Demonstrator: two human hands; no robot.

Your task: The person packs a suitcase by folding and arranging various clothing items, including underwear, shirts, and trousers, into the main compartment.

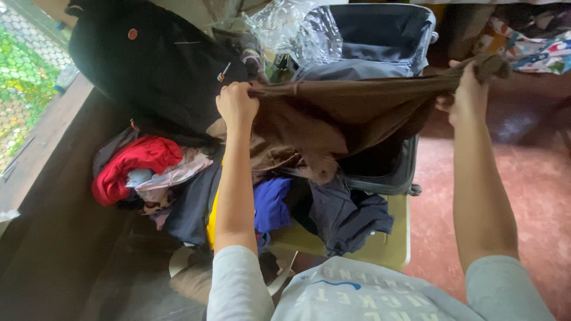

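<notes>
- At the far left a window with green mesh (21, 83) sits above a dark ledge.
- A black bag (154, 65) stands at the upper left, its lower edge over a heap of clothes.
- In that heap a red garment (134, 163) lies crumpled beside pale patterned cloth (172, 175).
- My left hand (237, 104) is shut in a fist, its grip clamped on one end of the brown garment (351, 104).
- Below my left forearm lie a blue garment (270, 202) and a dark navy garment (348, 217), both draped over a yellow chair (392, 244).
- The brown garment is stretched taut between my two hands, hanging in the air over the open grey suitcase (386, 32), with folds drooping towards the heap.
- Crumpled clear plastic (294, 30) rests at the suitcase's left rim.
- My right hand (470, 98) is closed as well, its grip pinching the garment's other end, which bunches above my fingers.
- Red floor (535, 196) spreads at the right, with colourful printed fabric (544, 50) at the top corner.
</notes>
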